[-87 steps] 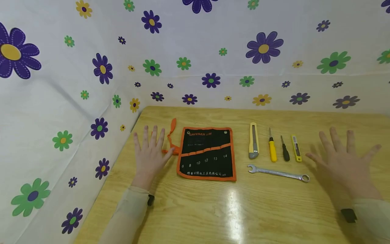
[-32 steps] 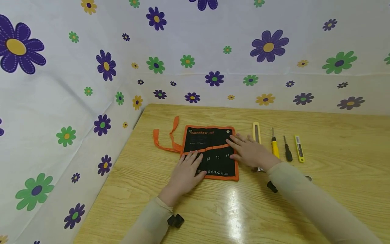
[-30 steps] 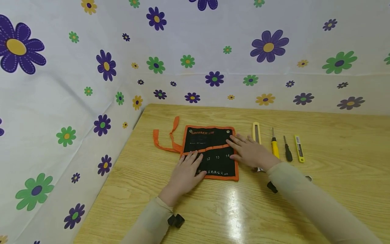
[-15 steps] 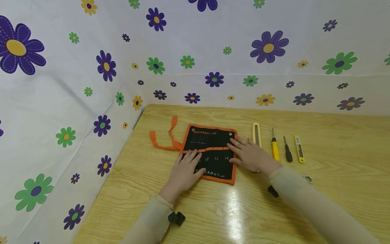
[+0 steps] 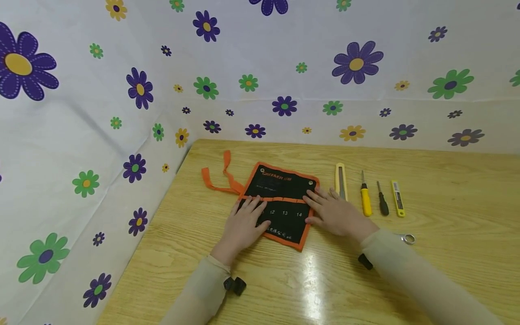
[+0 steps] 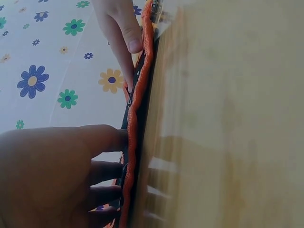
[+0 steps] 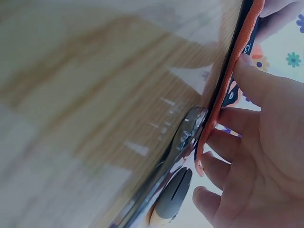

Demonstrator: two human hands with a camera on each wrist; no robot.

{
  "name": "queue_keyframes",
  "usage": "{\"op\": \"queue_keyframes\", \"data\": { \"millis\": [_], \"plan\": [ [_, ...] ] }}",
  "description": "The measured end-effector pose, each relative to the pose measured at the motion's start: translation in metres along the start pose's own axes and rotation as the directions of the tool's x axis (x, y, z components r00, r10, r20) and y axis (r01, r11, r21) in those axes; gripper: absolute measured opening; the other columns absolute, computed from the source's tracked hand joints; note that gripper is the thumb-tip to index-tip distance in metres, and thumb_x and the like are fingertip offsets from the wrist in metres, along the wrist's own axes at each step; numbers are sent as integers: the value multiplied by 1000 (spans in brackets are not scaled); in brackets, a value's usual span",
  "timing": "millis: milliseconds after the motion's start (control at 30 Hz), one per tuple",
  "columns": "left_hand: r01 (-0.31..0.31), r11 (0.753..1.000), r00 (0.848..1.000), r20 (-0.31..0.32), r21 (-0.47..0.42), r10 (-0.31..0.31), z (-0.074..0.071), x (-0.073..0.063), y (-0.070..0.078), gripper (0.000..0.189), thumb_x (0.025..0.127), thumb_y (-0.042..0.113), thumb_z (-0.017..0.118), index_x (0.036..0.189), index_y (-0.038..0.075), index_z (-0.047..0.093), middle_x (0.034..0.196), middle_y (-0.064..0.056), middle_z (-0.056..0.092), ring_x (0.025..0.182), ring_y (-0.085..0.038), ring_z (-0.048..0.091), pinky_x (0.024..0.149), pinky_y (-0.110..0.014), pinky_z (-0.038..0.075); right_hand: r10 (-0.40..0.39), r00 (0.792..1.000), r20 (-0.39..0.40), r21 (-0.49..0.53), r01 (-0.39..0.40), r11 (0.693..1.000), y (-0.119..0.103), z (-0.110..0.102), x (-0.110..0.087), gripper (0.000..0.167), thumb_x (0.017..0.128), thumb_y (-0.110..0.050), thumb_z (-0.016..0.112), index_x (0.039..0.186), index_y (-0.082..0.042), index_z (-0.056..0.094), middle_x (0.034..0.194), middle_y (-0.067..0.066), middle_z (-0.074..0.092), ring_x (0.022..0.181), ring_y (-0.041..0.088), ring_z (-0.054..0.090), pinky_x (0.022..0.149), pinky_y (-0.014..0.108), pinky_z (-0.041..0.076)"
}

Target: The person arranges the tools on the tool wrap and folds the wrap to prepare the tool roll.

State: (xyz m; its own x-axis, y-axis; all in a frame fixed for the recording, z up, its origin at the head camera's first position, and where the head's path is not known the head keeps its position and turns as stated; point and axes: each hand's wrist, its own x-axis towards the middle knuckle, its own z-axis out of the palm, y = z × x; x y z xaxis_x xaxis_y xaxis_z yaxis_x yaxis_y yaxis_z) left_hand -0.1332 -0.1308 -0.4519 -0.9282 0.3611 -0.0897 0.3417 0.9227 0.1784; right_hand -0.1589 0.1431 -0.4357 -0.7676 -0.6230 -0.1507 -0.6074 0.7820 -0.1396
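A black tool pouch [image 5: 280,183] with orange trim and numbered pockets lies slightly turned on the table. Over its lower left part, my left hand [image 5: 245,225] rests with straight, spread fingers. My right hand [image 5: 335,212] touches the pouch's right edge with extended fingertips. In the right wrist view, the thumb and fingers meet the orange border [image 7: 230,71], and a wrench [image 7: 190,123] lies close beside it. Beyond the right hand are a yellow utility knife [image 5: 340,178], a yellow-handled screwdriver [image 5: 366,201] and a black-handled screwdriver [image 5: 383,205].
Orange ties [image 5: 227,174] trail from the pouch's left side. A slim yellow case [image 5: 398,198] lies right of the screwdrivers. The wrench's ring end [image 5: 408,239] shows past the right forearm, which hides the middle. Flower-patterned cloth [image 5: 300,85] walls the back and left of the wooden table [image 5: 459,194].
Both hands first lay apart at the sides, then came onto the pouch. Since then the pouch has turned clockwise, its top shifting right and its bottom right corner coming left and nearer.
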Motion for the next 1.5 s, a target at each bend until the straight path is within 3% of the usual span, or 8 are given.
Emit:
{"op": "queue_keyframes", "data": {
  "millis": [767,1067,1500],
  "plan": [
    [58,998,998,2,33,-58,-4,9,-2,56,99,41,48,150,24,34,156,-4,23,144,-27,15,115,-48,10,-24,1000,0,-13,24,1000,-16,1,-19,69,97,-52,43,148,-4,35,152,16,30,141,35,22,112,57,12],
    [84,995,996,17,52,-85,-6,16,-5,58,100,40,48,152,21,30,157,-4,22,144,-26,15,115,-47,10,-45,999,-3,-5,45,999,-24,2,-27,69,97,-51,45,146,-3,39,150,17,33,139,35,26,112,57,12],
    [118,990,993,-9,81,-117,-8,29,-11,60,99,40,49,151,17,31,156,-8,24,143,-27,18,115,-47,11,-69,998,0,47,69,997,-34,9,-32,72,96,-51,46,147,-2,36,150,21,31,138,37,27,112,56,12]
  ]
}}
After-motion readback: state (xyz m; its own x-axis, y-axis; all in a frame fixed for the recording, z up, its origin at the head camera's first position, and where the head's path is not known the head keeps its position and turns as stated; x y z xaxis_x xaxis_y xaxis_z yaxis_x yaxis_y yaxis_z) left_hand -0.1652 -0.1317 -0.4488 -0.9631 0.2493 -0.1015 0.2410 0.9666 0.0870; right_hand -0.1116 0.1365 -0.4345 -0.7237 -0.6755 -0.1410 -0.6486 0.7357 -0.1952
